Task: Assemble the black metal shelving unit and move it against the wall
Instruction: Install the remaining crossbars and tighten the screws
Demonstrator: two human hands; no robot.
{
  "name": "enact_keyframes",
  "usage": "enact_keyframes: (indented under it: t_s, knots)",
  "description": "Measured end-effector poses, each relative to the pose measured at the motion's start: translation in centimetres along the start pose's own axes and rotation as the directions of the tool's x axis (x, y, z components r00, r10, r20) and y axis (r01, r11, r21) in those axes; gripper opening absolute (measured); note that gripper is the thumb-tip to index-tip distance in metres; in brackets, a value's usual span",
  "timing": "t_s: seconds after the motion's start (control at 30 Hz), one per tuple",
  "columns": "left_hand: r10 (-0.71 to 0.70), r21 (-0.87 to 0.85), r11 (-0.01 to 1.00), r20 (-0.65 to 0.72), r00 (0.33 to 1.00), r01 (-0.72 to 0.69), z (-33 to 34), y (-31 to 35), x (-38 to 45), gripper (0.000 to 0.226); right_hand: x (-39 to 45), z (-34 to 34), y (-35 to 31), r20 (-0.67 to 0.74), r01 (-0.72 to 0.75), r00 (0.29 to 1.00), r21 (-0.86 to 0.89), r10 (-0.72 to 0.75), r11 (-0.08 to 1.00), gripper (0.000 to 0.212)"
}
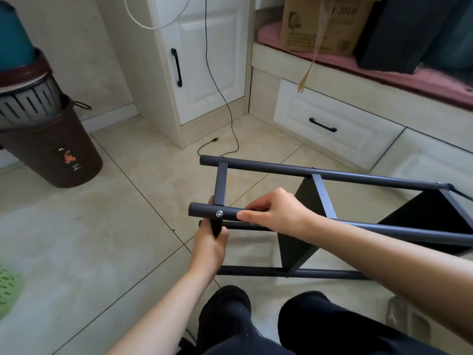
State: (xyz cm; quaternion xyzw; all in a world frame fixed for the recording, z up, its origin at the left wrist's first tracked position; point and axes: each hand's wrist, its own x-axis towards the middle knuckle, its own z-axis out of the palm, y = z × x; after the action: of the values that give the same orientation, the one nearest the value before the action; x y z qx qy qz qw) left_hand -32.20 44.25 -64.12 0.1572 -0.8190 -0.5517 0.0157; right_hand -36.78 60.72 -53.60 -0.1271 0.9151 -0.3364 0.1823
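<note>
Both hands are on the black metal shelving unit [332, 175], which lies on its side on the tiled floor [115, 226]. The right hand [276, 213] curls its fingers over the near tube of the frame, the thumb stretched along it toward a silver screw [219, 214]. The left hand [208, 242] grips a black tool handle [216, 226] just under that screw. Dark shelf panels [302, 226] stand between the tubes. Beyond the frame a thin black cable [231, 124] runs down to the floor beside a white cabinet [204, 60]. A brown bin [51, 149] stands at the left.
</note>
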Motion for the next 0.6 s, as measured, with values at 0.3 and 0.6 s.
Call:
enact_keyframes:
  t_s: [0.3,0.6]
  knots:
    - [0.244,0.006,0.970,-0.113,0.963,-0.244,-4.7,9.5,-0.9,0.035,-1.7,-5.6,-4.6,-0.150,0.155,0.981,0.239,-0.121,0.959,0.025]
    - [0.485,0.061,0.874,-0.158,0.860,-0.481,-7.8,19.5,-2.8,0.035,-3.8,-11.0,-8.1,-0.324,0.237,0.941,0.430,-0.096,0.871,0.017]
